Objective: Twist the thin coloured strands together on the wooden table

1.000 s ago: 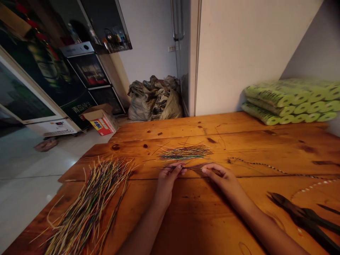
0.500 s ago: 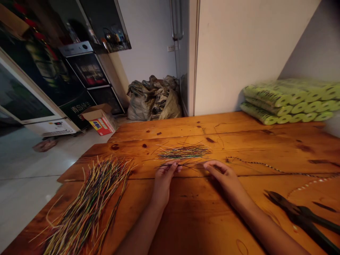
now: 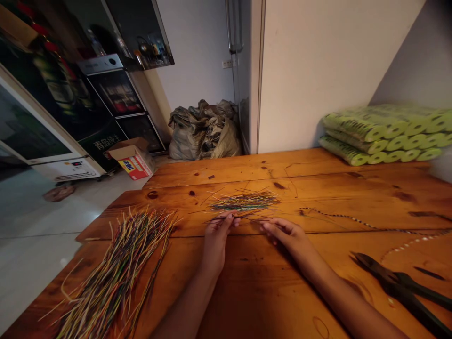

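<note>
As I lean over a knotted plank table [image 3: 254, 172], its orange-brown boards fill the lower frame and meet a white wall panel [image 3: 318, 80] at the far edge. Beyond the table's left side lie a pale tiled floor [image 3: 38, 221], a glass-fronted drinks cooler [image 3: 45, 113], a cardboard box [image 3: 133, 162] and, in the corner, a heap of crumpled woven sacks [image 3: 204, 132]. Bundled green foam rolls [image 3: 381, 136] are stacked at the table's far right, and a dark pair of snips [image 3: 395, 287] lies near my right forearm [image 3: 339, 287], just below a thin beaded cord [image 3: 367, 225]. A large loose pile of multicoloured strands [image 3: 116, 278] spreads across the left of the table, and a smaller bundle of strands [image 3: 245, 201] lies straight ahead. My left hand [image 3: 217, 240] is closed in a pinch on a few thin strands [image 3: 226, 218] just in front of that bundle, their ends trailing to the right. My right hand [image 3: 286, 235] is open, fingers loosely curled, its fingertips just beside those trailing ends and holding nothing visible.
</note>
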`<action>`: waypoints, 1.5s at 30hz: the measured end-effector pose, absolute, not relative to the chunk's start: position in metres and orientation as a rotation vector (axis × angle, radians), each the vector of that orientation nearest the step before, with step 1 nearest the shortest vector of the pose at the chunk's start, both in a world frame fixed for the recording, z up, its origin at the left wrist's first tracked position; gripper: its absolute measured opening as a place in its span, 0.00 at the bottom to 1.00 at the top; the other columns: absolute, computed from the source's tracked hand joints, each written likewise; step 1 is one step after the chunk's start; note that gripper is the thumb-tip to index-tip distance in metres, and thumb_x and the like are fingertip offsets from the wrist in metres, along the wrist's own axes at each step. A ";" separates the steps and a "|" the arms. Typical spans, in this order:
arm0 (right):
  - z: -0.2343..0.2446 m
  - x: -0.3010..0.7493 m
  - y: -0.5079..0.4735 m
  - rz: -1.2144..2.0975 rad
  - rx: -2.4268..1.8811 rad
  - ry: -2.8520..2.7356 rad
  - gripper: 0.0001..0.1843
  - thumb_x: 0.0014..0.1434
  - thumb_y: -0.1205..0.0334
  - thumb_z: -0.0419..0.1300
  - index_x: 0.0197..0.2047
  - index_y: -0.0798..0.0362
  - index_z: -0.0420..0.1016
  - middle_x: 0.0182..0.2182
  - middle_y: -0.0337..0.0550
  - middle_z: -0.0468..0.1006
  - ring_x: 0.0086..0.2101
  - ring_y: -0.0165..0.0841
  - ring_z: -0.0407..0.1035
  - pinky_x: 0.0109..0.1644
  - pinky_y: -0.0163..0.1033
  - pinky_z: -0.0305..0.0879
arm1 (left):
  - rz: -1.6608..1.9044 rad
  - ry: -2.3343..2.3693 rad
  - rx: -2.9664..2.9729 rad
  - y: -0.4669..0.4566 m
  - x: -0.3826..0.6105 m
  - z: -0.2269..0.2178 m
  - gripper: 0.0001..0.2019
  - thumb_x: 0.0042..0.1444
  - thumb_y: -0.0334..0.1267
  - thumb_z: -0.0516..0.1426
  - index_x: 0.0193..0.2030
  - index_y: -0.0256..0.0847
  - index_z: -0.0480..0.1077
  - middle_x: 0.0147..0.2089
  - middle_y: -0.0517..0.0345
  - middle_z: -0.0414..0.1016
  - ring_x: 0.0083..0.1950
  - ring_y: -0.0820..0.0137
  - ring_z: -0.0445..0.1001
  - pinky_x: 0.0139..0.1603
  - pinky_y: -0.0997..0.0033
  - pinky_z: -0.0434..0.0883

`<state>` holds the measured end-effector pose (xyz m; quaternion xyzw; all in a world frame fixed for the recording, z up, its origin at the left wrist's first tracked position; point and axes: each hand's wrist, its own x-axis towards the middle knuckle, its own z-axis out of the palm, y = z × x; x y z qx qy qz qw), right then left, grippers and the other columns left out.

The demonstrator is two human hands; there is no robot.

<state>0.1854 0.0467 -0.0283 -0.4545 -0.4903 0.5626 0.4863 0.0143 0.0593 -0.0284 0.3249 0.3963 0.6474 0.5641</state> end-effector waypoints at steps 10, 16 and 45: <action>-0.026 0.185 0.047 1.225 -1.215 -1.221 0.13 0.47 0.50 0.61 0.25 0.53 0.72 0.24 0.38 0.72 0.24 0.28 0.62 0.28 0.34 0.55 | 1.505 0.911 0.797 0.059 0.016 -0.029 0.08 0.43 0.38 0.63 0.32 0.38 0.76 0.30 0.60 0.77 0.31 0.76 0.72 0.38 0.76 0.69; -0.030 0.187 0.048 1.240 -1.219 -1.229 0.16 0.48 0.48 0.60 0.25 0.54 0.72 0.18 0.34 0.66 0.20 0.25 0.56 0.23 0.32 0.49 | 1.489 0.904 0.812 0.060 0.016 -0.031 0.08 0.44 0.38 0.63 0.33 0.38 0.76 0.29 0.60 0.77 0.31 0.76 0.73 0.38 0.76 0.69; -0.033 0.183 0.050 1.396 -1.094 -0.972 0.15 0.38 0.53 0.68 0.26 0.55 0.76 0.22 0.39 0.75 0.19 0.24 0.59 0.23 0.32 0.52 | 1.423 0.934 0.918 0.059 0.017 -0.036 0.08 0.46 0.38 0.62 0.34 0.40 0.77 0.31 0.60 0.78 0.31 0.76 0.74 0.37 0.77 0.69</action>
